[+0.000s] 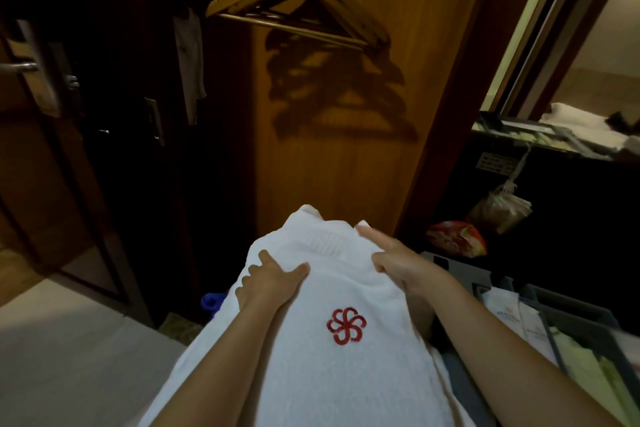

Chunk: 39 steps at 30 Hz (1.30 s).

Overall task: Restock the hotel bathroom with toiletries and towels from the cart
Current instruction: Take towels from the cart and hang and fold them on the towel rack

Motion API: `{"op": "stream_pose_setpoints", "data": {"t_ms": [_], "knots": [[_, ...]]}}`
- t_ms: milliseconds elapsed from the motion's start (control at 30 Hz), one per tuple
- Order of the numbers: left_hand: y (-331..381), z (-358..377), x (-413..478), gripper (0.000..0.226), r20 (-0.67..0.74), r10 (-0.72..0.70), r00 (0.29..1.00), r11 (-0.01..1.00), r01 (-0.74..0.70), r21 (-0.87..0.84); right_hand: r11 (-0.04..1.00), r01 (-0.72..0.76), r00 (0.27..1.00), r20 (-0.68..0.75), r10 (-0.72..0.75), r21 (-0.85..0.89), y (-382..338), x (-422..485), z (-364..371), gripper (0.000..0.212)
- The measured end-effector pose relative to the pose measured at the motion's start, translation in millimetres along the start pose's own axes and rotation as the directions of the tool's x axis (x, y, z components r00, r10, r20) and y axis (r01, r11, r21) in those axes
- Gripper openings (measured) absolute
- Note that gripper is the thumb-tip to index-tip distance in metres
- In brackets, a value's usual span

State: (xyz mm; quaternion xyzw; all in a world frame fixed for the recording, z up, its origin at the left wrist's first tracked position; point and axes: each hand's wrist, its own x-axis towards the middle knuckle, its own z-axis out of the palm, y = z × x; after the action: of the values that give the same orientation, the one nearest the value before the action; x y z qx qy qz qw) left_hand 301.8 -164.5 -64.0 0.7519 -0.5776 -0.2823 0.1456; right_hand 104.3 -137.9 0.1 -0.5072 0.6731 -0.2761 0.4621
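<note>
A folded white towel (pixel 322 291) with a red flower emblem lies stacked in front of me, low in the middle of the view. My left hand (pixel 270 282) rests on its left part, fingers curled into the cloth with the thumb spread across the top. My right hand (pixel 394 262) grips the towel's right edge, with its index finger stretched along the far corner. The towel's underside and whatever it lies on are hidden.
The grey cart tray (pixel 512 291) at the lower right holds white packets (pixel 516 317). A red snack bag (pixel 457 239) and a hanging brown bag (pixel 502 210) are beyond it. Wooden hangers (pixel 298 0) hang in an open closet ahead. A dark door (pixel 52 156) stands left. A blue object (pixel 213 302) sits on the floor.
</note>
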Motion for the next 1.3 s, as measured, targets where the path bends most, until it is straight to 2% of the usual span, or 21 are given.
{"op": "stream_pose_setpoints", "data": {"t_ms": [67,133,200,233,333,400,467,567,600,667,733,800,867,933,1000,1133,1300], "knots": [[-1,-2,2,0.093,0.020,-0.015,1.000,0.999,0.015,-0.030,0.997,-0.054,0.998,-0.020,0.053,-0.049,0,1,0,0.067],[-2,-3,5,0.094,0.045,-0.035,0.998,0.996,0.039,-0.085,0.996,-0.093,0.992,-0.086,0.091,-0.009,0,2,-1,0.049],[-3,-5,6,0.095,0.061,-0.050,0.997,0.987,0.058,-0.147,0.996,-0.072,0.979,-0.187,0.082,0.061,0,2,-4,0.026],[-4,-5,6,0.094,0.061,-0.053,0.997,0.983,0.063,-0.174,0.998,-0.021,0.971,-0.238,0.036,0.065,1,2,-5,0.023],[-4,-8,6,0.092,0.058,-0.063,0.996,0.963,0.076,-0.258,0.988,0.151,0.920,-0.361,-0.152,-0.033,3,2,-9,0.027],[-4,-10,7,0.085,0.018,-0.062,0.998,0.924,0.064,-0.377,0.973,0.221,0.892,-0.390,-0.227,-0.060,-2,-1,-8,0.027],[-5,-13,10,0.072,-0.024,-0.081,0.996,0.824,0.054,-0.565,0.959,0.280,0.885,-0.378,-0.272,-0.035,-9,-5,-7,0.031],[-7,-28,7,0.039,0.027,-0.060,0.998,0.599,0.058,-0.799,0.940,0.342,0.886,-0.332,-0.325,-0.006,-23,-16,-10,0.043],[-7,-36,5,0.032,0.062,-0.025,0.998,0.580,0.065,-0.812,0.932,0.361,0.883,-0.313,-0.349,-0.022,-27,-20,-12,0.047],[-5,-57,2,0.037,0.153,0.075,0.985,0.557,0.086,-0.826,0.920,0.391,0.881,-0.277,-0.384,-0.033,-36,-30,-17,0.053],[2,-81,-4,0.029,0.232,0.205,0.951,0.503,0.101,-0.858,0.914,0.407,0.878,-0.278,-0.391,0.000,-44,-42,-23,0.054],[10,-102,-12,0.024,0.234,0.269,0.934,0.485,0.078,-0.871,0.899,0.434,0.859,-0.327,-0.395,0.054,-50,-54,-29,0.049],[15,-120,-23,0.029,0.219,0.320,0.922,0.480,0.042,-0.876,0.869,0.480,0.833,-0.374,-0.407,0.123,-59,-67,-35,0.038],[20,-135,-36,0.027,0.178,0.396,0.901,0.478,-0.037,-0.878,0.834,0.541,0.789,-0.408,-0.460,0.107,-64,-80,-38,0.030],[26,-148,-48,0.030,0.075,0.444,0.893,0.486,-0.170,-0.858,0.792,0.610,0.721,-0.424,-0.548,0.015,-67,-92,-38,0.029],[37,-171,-77,0.046,-0.149,0.416,0.897,0.442,-0.343,-0.829,0.742,0.669,0.647,-0.456,-0.611,-0.044,-68,-112,-41,0.030],[33,-187,-114,0.028,-0.286,0.402,0.870,0.452,-0.460,-0.764,0.676,0.734,0.576,-0.462,-0.674,-0.069,-71,-144,-49,0.037]]}}
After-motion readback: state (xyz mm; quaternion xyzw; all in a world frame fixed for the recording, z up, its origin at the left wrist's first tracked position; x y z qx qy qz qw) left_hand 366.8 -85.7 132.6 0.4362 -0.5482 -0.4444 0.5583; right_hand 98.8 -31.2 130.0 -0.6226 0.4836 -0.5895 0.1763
